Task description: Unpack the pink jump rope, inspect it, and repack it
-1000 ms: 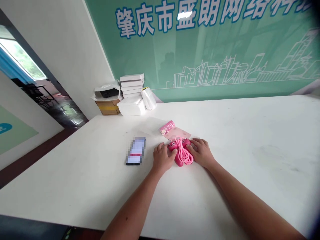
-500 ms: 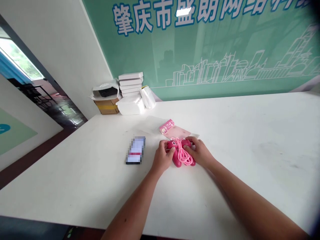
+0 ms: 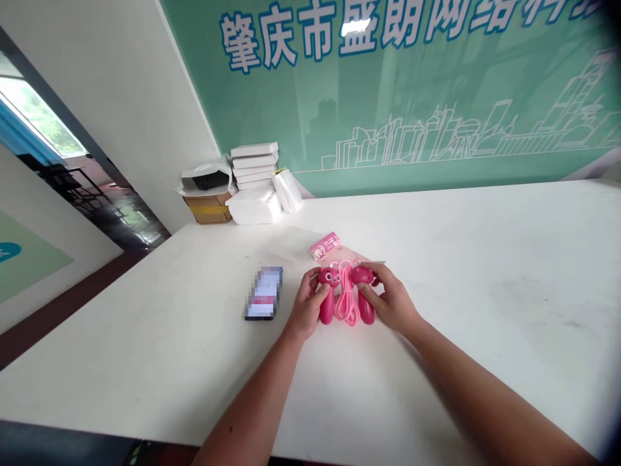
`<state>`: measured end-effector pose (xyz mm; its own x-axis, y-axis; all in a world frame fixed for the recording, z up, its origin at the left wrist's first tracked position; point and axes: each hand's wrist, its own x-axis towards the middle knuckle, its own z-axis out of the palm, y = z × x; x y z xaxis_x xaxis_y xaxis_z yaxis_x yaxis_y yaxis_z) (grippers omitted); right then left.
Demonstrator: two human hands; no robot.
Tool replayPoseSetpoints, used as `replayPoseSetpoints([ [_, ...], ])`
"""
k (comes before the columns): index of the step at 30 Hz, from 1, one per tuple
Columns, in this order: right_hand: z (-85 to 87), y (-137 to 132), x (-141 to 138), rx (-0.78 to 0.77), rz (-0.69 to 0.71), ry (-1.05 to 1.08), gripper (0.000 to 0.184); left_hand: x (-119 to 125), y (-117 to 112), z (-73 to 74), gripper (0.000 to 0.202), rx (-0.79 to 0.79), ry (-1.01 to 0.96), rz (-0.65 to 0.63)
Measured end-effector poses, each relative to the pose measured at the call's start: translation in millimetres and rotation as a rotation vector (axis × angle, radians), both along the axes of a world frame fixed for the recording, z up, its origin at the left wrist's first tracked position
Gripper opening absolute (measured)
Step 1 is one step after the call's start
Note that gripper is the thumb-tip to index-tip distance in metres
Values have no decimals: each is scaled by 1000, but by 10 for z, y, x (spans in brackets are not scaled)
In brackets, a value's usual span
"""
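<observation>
Holding a pink skipping rope [image 3: 346, 299] over the white table [image 3: 485, 259], the left hand [image 3: 306, 304] pinches the cartoon head of the left handle [image 3: 326, 307] between thumb and curled fingers. The right hand [image 3: 391, 301] closes the same way on the head of the right handle [image 3: 366, 309]. Compared with the earlier frames, the hands no longer lie spread over the rope, and the handles now stand apart and roughly parallel, with the looped cord between them. A pink header card [image 3: 325, 246] lies just beyond the rope. A pixelated phone [image 3: 263, 293] lies left of the left hand. A stack of white boxes [image 3: 253, 166] stands at the far table edge.
</observation>
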<state>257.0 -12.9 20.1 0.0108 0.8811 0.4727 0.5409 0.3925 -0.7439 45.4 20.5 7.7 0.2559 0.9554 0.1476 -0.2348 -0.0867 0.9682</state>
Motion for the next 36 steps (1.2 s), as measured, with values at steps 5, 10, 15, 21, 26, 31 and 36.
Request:
replayPoseSetpoints([
  [5, -52, 22, 40, 96, -17, -113, 32, -63, 19, 18, 47, 25, 29, -4],
  [10, -139, 64, 64, 71, -28, -154, 33, -139, 36, -9, 41, 66, 144, 3],
  [15, -194, 92, 67, 34, -21, -162, 34, -208, 35, -26, 38, 204, 364, 43],
  [21, -221, 111, 119, -66, -27, -165, 37, -332, 23, 114, 35, 323, 619, 109],
  [26, -194, 119, 171, -150, -42, -180, 37, -427, 65, 113, 30, 312, 786, 171],
  [31, -187, 127, 210, -231, -82, -204, 36, -480, 79, 124, 26, 264, 873, 181],
  [36, -190, 129, 222, -268, -99, -203, 34, -491, 67, 167, 25, 226, 890, 181],
])
